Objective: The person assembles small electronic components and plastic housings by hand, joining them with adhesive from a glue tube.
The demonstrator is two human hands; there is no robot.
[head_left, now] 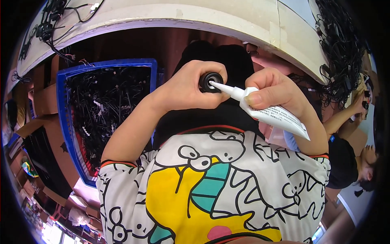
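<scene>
My left hand [194, 85] is closed around a small round black part [211, 82], whose ringed opening faces up. A white glue tube [274, 116] with a long tapered nozzle is gripped in my right hand [270, 91], the thumb pressing on its body near the neck. The nozzle tip points left into the middle of the black part's opening, where a whitish spot shows. Both hands are held above my lap, close together. What lies inside the black part beneath the tip is too small to tell.
A blue crate [153, 77] full of black cables stands at my left. Beyond my hands runs a pale table [227, 16], with cables [50, 30] at its left and a big heap of black cables [341, 44] at its right. Another person [345, 156] works at the right.
</scene>
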